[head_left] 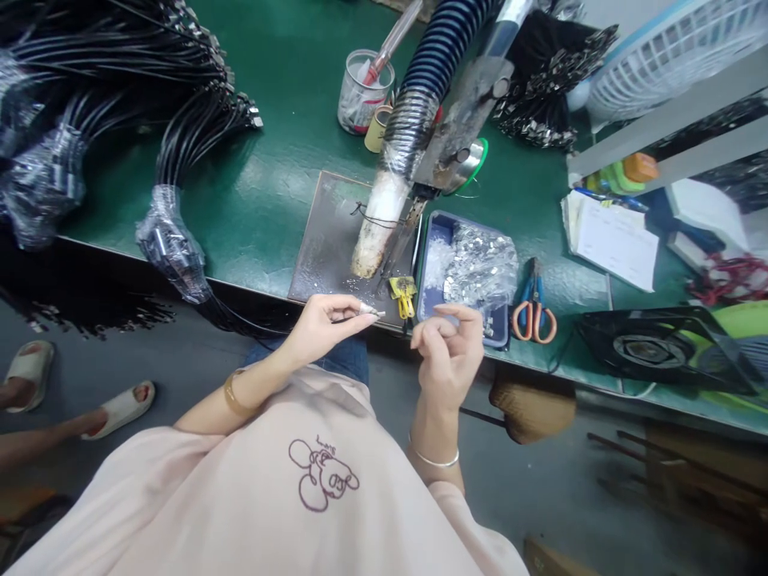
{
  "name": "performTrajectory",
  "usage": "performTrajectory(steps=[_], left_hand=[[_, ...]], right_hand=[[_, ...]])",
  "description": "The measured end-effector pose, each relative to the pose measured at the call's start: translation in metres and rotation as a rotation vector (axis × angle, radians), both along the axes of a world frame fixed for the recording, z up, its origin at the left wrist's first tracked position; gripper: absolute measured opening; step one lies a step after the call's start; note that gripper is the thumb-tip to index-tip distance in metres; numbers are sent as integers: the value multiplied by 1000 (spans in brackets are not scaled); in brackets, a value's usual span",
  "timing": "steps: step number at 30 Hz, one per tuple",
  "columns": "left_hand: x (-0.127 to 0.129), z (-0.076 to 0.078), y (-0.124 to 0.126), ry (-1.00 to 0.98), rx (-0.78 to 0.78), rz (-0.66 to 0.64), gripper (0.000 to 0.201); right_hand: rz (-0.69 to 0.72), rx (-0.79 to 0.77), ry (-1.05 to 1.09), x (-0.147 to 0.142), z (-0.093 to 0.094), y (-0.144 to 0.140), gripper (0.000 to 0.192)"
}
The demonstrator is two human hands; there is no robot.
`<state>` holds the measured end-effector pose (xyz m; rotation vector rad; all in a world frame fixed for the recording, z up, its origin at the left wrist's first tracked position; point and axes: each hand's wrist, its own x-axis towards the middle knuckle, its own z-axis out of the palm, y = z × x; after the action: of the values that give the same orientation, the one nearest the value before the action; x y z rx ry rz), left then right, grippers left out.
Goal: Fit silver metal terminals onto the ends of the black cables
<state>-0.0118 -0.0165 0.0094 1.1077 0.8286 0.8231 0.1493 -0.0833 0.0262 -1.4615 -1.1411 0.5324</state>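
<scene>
Thumb and forefinger of my left hand (327, 324) are pinched on the end of a thin black cable (270, 328), with a small metal connector (379, 314) poking out past the fingertips. To the right, my right hand (449, 344) is raised beside the blue tray (427, 308), its fingers curled; whether a small part sits between them I cannot make out. Small metal connectors in clear plastic (480, 264) fill much of that tray. Just ahead of my hands is a soldering fixture (405, 232) with a yellow clip (405, 298) on a dark board (327, 232).
A ribbed hose (447, 56) with a white nozzle (378, 232) reaches down over the board. Bundles of black cables (180, 152) hang over the left bench edge. Orange-handled pliers (533, 308) and a small black fan (648, 348) are at right. Another person's sandalled foot (129, 408) shows lower left.
</scene>
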Motion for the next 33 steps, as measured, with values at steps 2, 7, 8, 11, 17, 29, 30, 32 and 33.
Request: performTrajectory(steps=[2,7,8,11,17,29,30,32,33], left_hand=[[1,-1,2,-6,-15,25,21],[3,-2,5,-18,-26,42,17],[4,-1,6,-20,-28,38,17],[5,1,7,-5,-17,47,18],[6,4,10,32,22,52,22],[8,-8,9,66,95,161,19],[8,-8,9,69,98,162,20],[8,-8,9,72,104,163,20],[9,-7,10,72,108,161,20]], right_hand=[[27,-49,16,1,-2,-2,20],[-7,76,-365,-6,-7,-2,3],[18,147,-468,-9,-8,-1,4],[94,307,-659,-14,-13,4,18],[60,262,-580,-19,-20,9,19],[74,253,-454,-17,-23,14,16],[74,254,-453,-17,-22,14,16],[78,256,-454,-16,-22,15,17],[81,260,-452,-16,-22,15,17]])
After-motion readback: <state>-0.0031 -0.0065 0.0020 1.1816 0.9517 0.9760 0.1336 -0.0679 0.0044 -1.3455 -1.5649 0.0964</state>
